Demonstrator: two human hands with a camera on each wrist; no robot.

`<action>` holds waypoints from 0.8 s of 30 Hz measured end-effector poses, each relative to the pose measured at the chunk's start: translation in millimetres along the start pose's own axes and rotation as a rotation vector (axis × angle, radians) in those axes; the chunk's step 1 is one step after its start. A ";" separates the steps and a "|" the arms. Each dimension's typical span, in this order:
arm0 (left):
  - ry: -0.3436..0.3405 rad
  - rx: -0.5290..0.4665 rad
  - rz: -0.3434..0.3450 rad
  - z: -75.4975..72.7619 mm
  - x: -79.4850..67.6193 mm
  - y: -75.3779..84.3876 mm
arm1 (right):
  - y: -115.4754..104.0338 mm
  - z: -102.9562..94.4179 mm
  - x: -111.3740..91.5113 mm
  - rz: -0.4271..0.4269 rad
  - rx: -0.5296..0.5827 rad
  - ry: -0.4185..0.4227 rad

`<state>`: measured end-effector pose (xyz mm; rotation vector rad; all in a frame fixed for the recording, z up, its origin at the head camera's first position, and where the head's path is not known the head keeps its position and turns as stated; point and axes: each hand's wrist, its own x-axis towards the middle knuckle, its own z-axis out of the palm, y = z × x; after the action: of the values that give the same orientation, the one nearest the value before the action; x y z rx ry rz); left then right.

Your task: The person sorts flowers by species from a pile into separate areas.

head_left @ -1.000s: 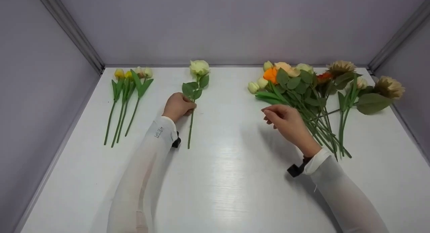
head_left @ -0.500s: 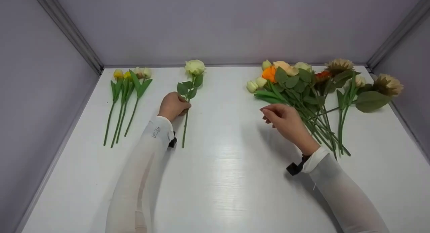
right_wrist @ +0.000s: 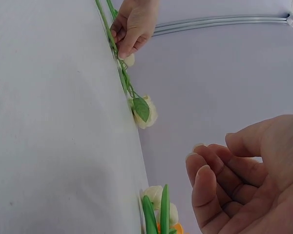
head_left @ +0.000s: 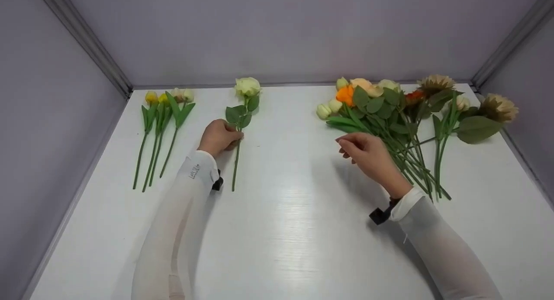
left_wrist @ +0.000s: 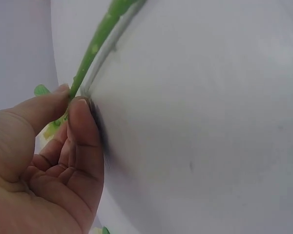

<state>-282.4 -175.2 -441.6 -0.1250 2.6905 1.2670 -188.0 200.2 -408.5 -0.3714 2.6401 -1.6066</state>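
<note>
Rose nudged left a touch, other hand just idling

Far left, the slim yellow and pale tulips with green stems (head_left: 161,120) lay in their own group, same layout as a second ago. Next along, the left hand (head_left: 219,136) had thumb and finger pinched on the stem of a round-headed, greenish-white rose (head_left: 247,88), and both had shifted slightly left, so the rose was now nearer the tulips but still apart from them. It was upper left-centre over the white, glossy worktop (head_left: 281,235); couldn't tell if the stem was fully down. Over right, the right hand (head_left: 368,157) hadn't really budged: loosely curled, holding nothing, near the mixed heap of orange, peach and cream flowers with green leaves (head_left: 375,106), which looked untouched too.
</note>
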 end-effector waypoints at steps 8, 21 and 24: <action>0.088 -0.110 0.016 -13.1 -7.0 3.7 | 31.5 -2.0 12.7 0.070 0.031 0.015; 0.215 0.081 0.503 45.2 -41.8 55.9 | 43.8 -39.8 16.7 0.157 -0.018 0.061; 0.170 0.170 0.622 67.7 -57.4 71.4 | 48.1 -55.5 15.7 0.189 -0.042 0.091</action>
<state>-228.7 -77.2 -419.5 0.7058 3.0950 1.1857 -220.5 266.3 -423.3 -0.0475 2.6835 -1.5472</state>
